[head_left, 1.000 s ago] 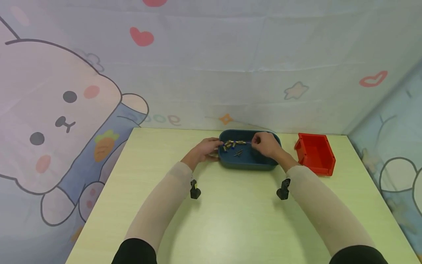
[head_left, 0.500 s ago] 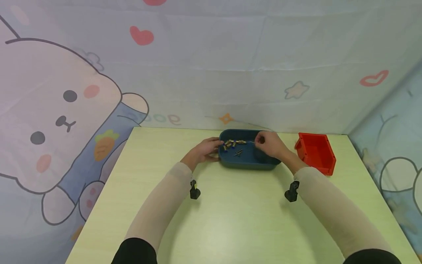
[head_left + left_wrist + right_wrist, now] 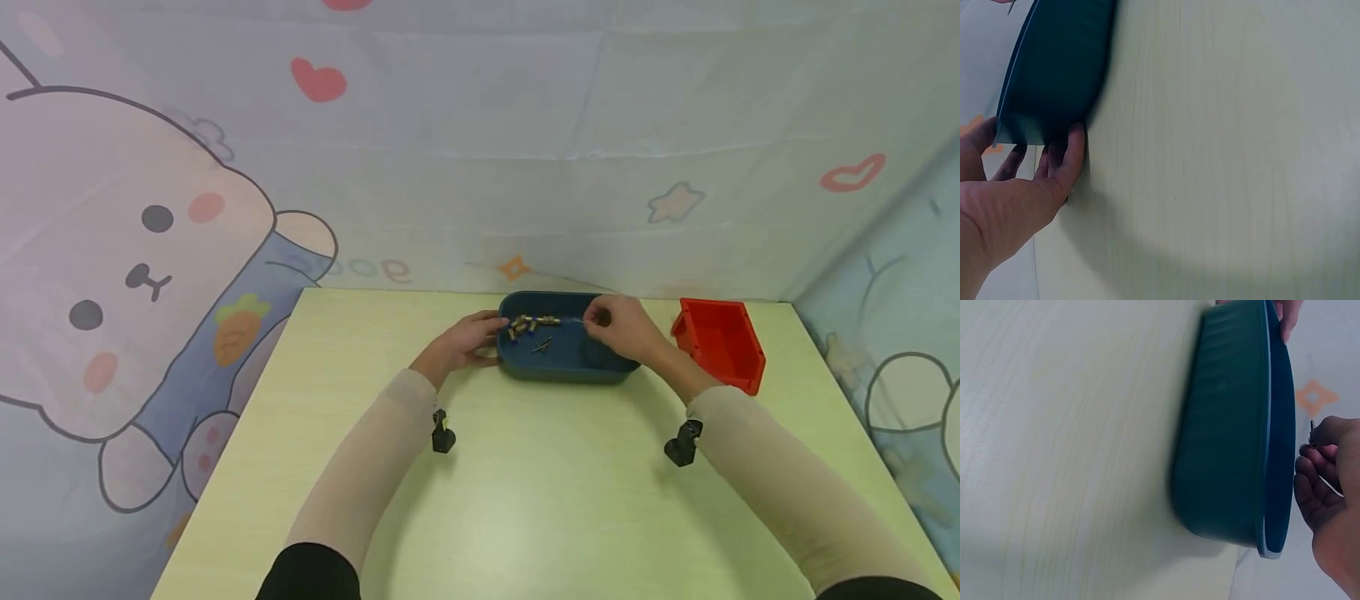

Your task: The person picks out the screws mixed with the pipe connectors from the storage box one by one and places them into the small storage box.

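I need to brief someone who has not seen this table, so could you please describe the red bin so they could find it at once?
Start at the pale yellow-green table and look along its far edge, by the cartoon backdrop. The red bin sits to the right of the dark blue tray, beyond the right hand. It is the only red container, boxy and open-topped, unlike the rounded tray.

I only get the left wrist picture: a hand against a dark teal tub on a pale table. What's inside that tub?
Observer: The head view shows a cluster of small brass-coloured parts and a couple of dark screws in the blue tray.
Operator: Where's the other hand?
Observer: The right hand is over the tray's right end, pinching a thin dark pin between its fingertips.
Operator: Anything else on the table?
Observer: A red bin stands just right of the tray; from the head view, nothing shows inside it.
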Demonstrator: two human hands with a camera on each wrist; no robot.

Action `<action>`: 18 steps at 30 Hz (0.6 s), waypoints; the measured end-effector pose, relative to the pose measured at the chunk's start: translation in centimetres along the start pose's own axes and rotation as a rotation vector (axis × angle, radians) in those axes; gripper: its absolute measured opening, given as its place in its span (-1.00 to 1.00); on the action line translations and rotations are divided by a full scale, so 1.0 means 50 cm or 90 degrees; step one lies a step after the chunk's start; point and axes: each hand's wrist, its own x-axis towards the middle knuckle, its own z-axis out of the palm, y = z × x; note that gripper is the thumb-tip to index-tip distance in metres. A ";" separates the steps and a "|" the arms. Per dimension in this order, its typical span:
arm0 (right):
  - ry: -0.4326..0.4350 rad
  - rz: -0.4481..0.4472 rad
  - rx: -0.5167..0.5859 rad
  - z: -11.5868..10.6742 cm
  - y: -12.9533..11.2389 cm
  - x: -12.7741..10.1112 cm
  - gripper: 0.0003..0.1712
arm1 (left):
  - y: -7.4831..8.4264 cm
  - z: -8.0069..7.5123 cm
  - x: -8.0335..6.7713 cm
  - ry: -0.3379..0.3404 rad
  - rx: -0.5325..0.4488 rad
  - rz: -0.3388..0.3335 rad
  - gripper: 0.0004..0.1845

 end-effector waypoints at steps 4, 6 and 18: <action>0.003 -0.005 0.001 -0.005 -0.004 -0.011 -0.93 | 0.000 0.002 -0.004 -0.009 -0.005 0.002 -0.38; 0.007 -0.004 -0.002 -0.006 -0.002 -0.016 -0.94 | -0.001 0.003 -0.004 -0.016 -0.007 0.004 -0.36; 0.041 0.016 0.034 -0.044 -0.022 -0.046 -0.95 | -0.007 -0.001 -0.005 -0.013 -0.005 0.018 -0.37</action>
